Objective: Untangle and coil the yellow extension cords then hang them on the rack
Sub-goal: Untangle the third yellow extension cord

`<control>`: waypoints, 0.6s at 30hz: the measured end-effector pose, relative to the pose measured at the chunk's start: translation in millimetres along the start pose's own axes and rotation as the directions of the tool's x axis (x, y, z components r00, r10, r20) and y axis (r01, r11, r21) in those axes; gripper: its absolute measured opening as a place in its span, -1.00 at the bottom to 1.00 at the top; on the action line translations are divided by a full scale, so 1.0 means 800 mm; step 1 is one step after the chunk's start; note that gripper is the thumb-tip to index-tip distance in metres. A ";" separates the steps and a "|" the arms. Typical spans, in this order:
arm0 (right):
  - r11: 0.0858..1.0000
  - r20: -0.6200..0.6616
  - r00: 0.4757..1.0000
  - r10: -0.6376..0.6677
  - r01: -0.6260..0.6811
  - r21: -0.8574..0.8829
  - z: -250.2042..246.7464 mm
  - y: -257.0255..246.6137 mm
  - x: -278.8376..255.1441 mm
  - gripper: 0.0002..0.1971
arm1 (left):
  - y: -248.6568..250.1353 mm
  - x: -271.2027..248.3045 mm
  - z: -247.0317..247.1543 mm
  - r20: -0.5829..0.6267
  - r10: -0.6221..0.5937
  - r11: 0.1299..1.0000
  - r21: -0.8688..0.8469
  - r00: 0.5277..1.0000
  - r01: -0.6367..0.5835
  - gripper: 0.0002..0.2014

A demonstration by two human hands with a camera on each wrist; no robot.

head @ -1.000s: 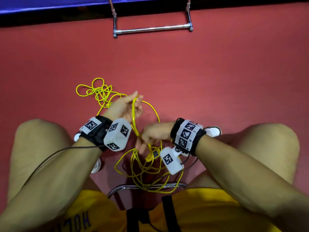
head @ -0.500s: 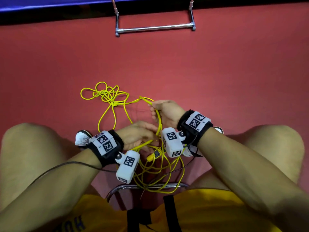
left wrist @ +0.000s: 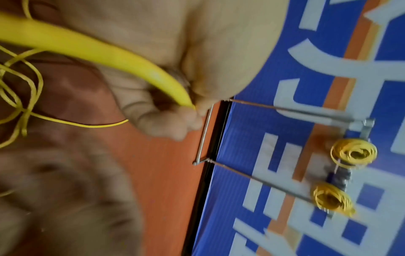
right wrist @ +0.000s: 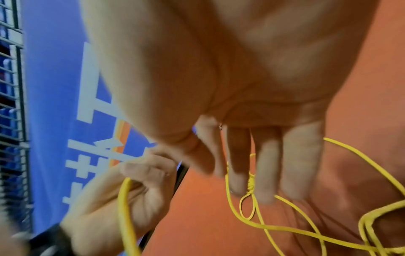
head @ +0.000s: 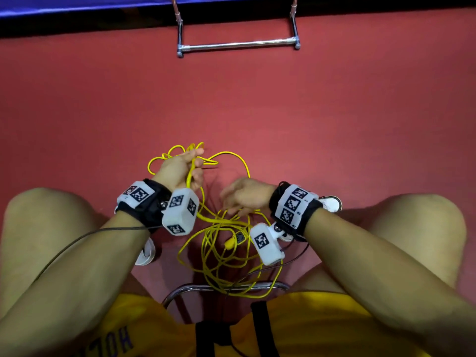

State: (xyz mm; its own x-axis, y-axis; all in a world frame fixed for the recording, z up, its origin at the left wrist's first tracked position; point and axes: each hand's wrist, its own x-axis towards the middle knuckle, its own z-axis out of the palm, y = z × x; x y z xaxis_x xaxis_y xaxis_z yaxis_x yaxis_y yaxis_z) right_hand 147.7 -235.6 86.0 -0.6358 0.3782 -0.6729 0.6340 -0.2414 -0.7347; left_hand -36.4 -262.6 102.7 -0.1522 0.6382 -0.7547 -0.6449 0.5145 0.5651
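A tangled yellow extension cord [head: 221,243] lies in loose loops on the red floor between my knees, with a yellow plug [head: 229,244] in the middle. My left hand [head: 197,163] is raised over the far tangle and grips one strand [left wrist: 98,50] in curled fingers. My right hand [head: 226,202] hovers over the loops with straight fingers [right wrist: 300,155] and holds nothing; a small knot [right wrist: 251,183] shows behind them. The rack's chrome base bar [head: 239,45] stands at the far wall. Two coiled yellow cords [left wrist: 352,152] [left wrist: 331,199] hang on the rack.
A chrome chair frame [head: 224,287] curves under me, with cord loops draped across it. My bare knees flank the cord, with white shoes [head: 332,203] [head: 146,253] on the floor. A blue banner [left wrist: 328,69] covers the wall behind the rack. A thin black wire [head: 77,240] trails from my left wrist.
My left hand has moved away from my body to the far tangle, still holding a strand. My right hand has let go of the cord and drawn back toward me, fingers spread.
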 end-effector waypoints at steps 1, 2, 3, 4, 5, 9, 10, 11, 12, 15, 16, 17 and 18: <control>0.992 -0.115 0.992 0.042 -0.027 0.126 -0.003 0.003 0.005 -0.83 | -0.008 -0.006 0.010 0.029 0.032 0.991 0.129 0.999 -0.036 -0.80; 0.956 -0.195 0.977 0.083 -0.022 0.293 -0.006 0.003 0.009 -0.84 | -0.017 -0.016 0.018 0.075 0.050 0.973 0.223 0.996 -0.065 -0.81; 0.883 -0.230 0.966 0.118 0.004 0.470 -0.013 0.002 0.012 -0.77 | -0.026 -0.027 0.025 0.131 0.046 0.951 0.298 0.990 -0.084 -0.82; 0.791 -0.223 0.965 0.136 0.029 0.611 -0.020 0.001 0.015 -0.66 | -0.037 -0.035 0.027 0.191 0.024 0.930 0.355 0.981 -0.092 -0.83; 0.704 -0.187 0.974 0.130 0.042 0.709 -0.027 0.001 0.017 -0.56 | -0.048 -0.043 0.029 0.255 -0.027 0.908 0.410 0.967 -0.083 -0.85; 0.523 -0.104 0.975 0.196 -0.014 0.852 -0.033 -0.004 0.023 -0.68 | -0.095 -0.051 0.022 0.378 -0.231 0.784 0.618 0.897 -0.059 -0.81; 0.491 -0.137 0.960 0.246 -0.002 0.871 -0.031 -0.004 0.029 -0.70 | -0.102 -0.049 0.018 0.360 -0.226 0.757 0.650 0.905 -0.070 -0.80; 0.472 -0.207 0.940 0.272 0.057 0.880 -0.031 -0.001 0.037 -0.71 | -0.104 -0.047 0.015 0.337 -0.214 0.743 0.666 0.917 -0.071 -0.81; 0.474 -0.292 0.917 0.270 0.138 0.870 -0.032 0.000 0.042 -0.73 | -0.104 -0.044 0.014 0.315 -0.205 0.743 0.667 0.927 -0.062 -0.81; 0.457 -0.404 0.913 0.054 0.338 0.823 -0.043 -0.013 0.035 -0.75 | -0.089 -0.033 0.011 0.227 -0.184 0.867 0.496 0.956 0.049 -0.79; 0.413 -0.389 0.918 -0.071 0.382 0.827 -0.047 -0.025 0.022 -0.74 | -0.080 -0.029 0.010 0.180 -0.169 0.915 0.395 0.969 0.086 -0.75; 0.382 -0.353 0.912 -0.209 0.408 0.829 -0.051 -0.036 0.010 -0.73 | -0.069 -0.026 0.008 0.141 -0.149 0.952 0.290 0.979 0.103 -0.67; 0.389 -0.302 0.892 -0.336 0.423 0.818 -0.052 -0.047 -0.003 -0.72 | -0.057 -0.024 0.006 0.119 -0.122 0.977 0.190 0.985 0.098 -0.58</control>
State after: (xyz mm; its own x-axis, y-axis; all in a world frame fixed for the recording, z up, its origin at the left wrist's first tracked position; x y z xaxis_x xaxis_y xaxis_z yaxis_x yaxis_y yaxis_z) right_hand 143.5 -190.2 118.4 -0.6472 0.6883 -0.3277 -0.3830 -0.6653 -0.6409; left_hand -0.6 -295.5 92.7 0.0181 0.6342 -0.7730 -0.5024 0.6742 0.5414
